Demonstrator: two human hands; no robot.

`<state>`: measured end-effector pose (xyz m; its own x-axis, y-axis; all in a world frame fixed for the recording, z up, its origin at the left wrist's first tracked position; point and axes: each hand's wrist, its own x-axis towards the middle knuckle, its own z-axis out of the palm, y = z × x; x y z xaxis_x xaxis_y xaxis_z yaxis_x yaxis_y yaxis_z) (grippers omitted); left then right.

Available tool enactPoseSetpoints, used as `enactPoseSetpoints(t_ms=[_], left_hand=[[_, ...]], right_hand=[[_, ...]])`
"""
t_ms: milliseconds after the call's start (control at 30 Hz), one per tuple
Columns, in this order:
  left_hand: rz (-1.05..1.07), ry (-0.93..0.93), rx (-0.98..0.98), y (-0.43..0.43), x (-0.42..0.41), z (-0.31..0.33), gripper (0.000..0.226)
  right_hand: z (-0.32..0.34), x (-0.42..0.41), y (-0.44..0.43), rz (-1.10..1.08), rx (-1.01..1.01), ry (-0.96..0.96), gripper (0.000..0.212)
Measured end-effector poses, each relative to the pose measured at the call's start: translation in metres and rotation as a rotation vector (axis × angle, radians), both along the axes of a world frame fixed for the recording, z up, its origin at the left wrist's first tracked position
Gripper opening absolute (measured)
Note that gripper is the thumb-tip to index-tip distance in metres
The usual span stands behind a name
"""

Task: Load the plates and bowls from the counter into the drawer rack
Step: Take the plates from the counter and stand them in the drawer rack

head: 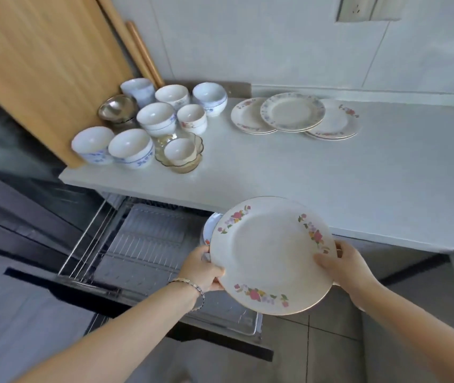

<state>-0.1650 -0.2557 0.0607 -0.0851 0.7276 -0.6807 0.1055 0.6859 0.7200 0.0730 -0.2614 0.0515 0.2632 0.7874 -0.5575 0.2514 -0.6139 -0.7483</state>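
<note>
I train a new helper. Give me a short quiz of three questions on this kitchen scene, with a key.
1. True or false: the left hand and the right hand both hold the floral plate.
2. The bowls stand on the counter: A) left of the plates; B) right of them; C) behind them.
3. Fill in: the drawer rack is pulled ___.
Key: 1 true; 2 A; 3 open.

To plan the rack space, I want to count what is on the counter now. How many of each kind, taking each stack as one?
Ceramic bowls: 8 (one sits inside the glass bowl)
Steel bowl: 1
Glass bowl: 1
Plate stacks: 3
Total: 13
</note>
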Motion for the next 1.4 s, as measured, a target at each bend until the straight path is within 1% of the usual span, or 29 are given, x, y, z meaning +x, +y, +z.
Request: enactPoseSetpoints(t_ms=[33,100,133,200,233,333,467,567,700,800,967,1100,1267,1333,1400], left_hand=[[0.007,0.026,-0.005,-0.001,-0.027,-0.007,0.041],[0.002,0.064,-0.017,0.0,-0.083,-0.019,0.048],[0.003,0.07,-0.023,0.002,-0.11,-0.023,0.049],[-0.001,0.079,-0.038,0.009,-0.159,-0.035,0.047],[-0.01,0.089,-0.052,0.014,-0.181,-0.041,0.047],[-0.042,0.116,-0.106,0.037,-0.236,-0.063,0.052],[-0.065,0.161,-0.179,0.07,-0.28,-0.093,0.055],[-0.072,0.214,-0.221,0.092,-0.301,-0.119,0.056],[-0.077,0.295,-0.263,0.117,-0.324,-0.16,0.053],[-0.088,0.364,-0.286,0.136,-0.341,-0.197,0.06],[-0.173,0.406,-0.325,0.169,-0.36,-0.266,0.06],[-0.231,0.398,-0.312,0.199,-0.369,-0.318,0.057],[-0.27,0.43,-0.207,0.234,-0.37,-0.365,0.05],[-0.293,0.44,-0.176,0.245,-0.368,-0.376,0.05],[-0.306,0.422,-0.165,0.254,-0.366,-0.385,0.051]], right_hand=[[-0.007,-0.025,0.001,0.009,-0.013,0.005,0.013],[-0.026,-0.079,0.004,0.009,-0.047,0.009,0.024],[-0.035,-0.106,0.006,0.014,-0.051,0.013,0.021],[-0.048,-0.154,0.011,0.052,-0.068,0.013,0.005],[-0.056,-0.175,0.014,0.052,-0.089,0.021,0.005],[-0.081,-0.229,0.029,0.004,-0.137,0.064,0.019],[-0.117,-0.276,0.053,-0.055,-0.182,0.094,0.009],[-0.147,-0.305,0.073,-0.087,-0.239,0.15,0.012],[-0.19,-0.332,0.096,-0.1,-0.333,0.208,0.028],[-0.226,-0.35,0.11,-0.12,-0.402,0.231,0.041],[-0.279,-0.371,0.132,-0.21,-0.48,0.252,0.053],[-0.324,-0.382,0.15,-0.317,-0.475,0.259,0.05],[-0.365,-0.397,0.169,-0.366,-0.401,0.135,0.053],[-0.379,-0.4,0.173,-0.429,-0.358,0.06,0.047],[-0.386,-0.401,0.176,-0.472,-0.321,0.005,0.036]])
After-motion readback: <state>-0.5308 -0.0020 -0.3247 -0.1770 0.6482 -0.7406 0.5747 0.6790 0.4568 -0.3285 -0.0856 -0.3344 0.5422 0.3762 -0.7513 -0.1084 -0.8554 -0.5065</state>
